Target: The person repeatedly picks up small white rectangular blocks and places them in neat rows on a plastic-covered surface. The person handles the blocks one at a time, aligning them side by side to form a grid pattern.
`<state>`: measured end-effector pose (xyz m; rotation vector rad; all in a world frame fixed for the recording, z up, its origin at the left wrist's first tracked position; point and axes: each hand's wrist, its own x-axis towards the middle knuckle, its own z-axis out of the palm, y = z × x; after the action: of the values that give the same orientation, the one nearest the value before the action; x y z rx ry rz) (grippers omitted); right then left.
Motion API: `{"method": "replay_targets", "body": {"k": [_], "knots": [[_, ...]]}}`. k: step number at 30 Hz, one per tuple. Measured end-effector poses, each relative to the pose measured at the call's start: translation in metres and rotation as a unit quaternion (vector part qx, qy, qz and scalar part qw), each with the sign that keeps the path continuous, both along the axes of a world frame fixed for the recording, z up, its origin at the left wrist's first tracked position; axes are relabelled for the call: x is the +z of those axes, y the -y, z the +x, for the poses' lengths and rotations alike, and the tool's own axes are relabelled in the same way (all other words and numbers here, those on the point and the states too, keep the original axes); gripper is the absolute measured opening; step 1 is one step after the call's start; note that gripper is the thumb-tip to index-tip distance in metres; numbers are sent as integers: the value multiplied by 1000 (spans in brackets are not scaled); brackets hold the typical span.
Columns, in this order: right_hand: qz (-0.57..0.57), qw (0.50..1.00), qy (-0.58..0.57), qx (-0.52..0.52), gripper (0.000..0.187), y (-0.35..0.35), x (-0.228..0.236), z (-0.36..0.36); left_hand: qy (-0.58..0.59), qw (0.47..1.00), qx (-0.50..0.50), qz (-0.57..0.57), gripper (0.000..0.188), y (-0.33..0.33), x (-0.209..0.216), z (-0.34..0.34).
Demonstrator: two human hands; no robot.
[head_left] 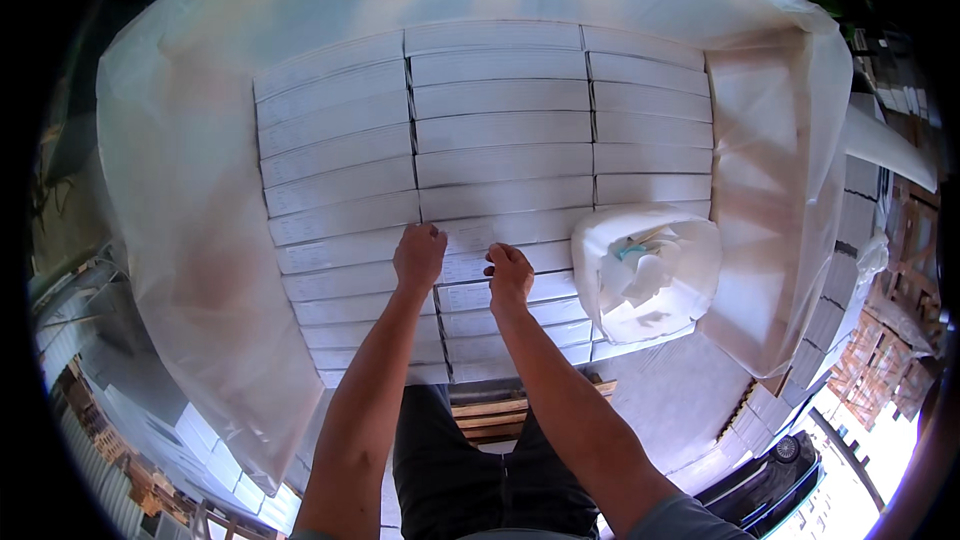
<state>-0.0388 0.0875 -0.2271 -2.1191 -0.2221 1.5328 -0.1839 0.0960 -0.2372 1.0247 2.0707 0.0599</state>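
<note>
Long flat white boxes [503, 97] are packed in three columns, row behind row, in front of me. Over the middle column's near part, my left hand [420, 256] and my right hand [510, 276] are a short way apart. Both have curled fingers with the tips pinched together. Whatever the fingertips may hold is too small to make out. Between the hands, a box [468, 237] shows faint pale print or a label on its face. Just right of my right hand, a white plastic-lined container [596, 285] rests on the boxes, with crumpled paper scraps [648, 278] inside.
Translucent plastic sheeting [190, 270] drapes around the stack on the left, far and right sides. Wooden pallet slats [490, 420] show below the near edge by my legs. Stacked pallets [872, 365] and a dark vehicle [765, 485] stand off to the right.
</note>
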Motion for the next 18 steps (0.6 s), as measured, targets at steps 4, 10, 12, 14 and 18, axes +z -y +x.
{"method": "replay_targets", "body": {"k": [4, 10, 12, 14, 18], "knots": [[32, 999, 3, -27, 23, 4, -16, -7, -24, 1000, -9, 3, 25, 0, -5, 3], [33, 999, 41, 8, 24, 4, -24, -8, -73, 997, -31, 2, 21, -6, 3, 13], [31, 997, 63, 25, 24, 4, -22, -10, -88, 995, -44, 8, 20, -6, 2, 15], [28, 995, 87, 39, 25, 4, -21, -13, -102, 993, -56, 16, 19, -6, 2, 17], [19, 988, 132, 80, 24, 4, -21, -16, -135, 986, -86, 35, 19, -1, -5, 20]]}}
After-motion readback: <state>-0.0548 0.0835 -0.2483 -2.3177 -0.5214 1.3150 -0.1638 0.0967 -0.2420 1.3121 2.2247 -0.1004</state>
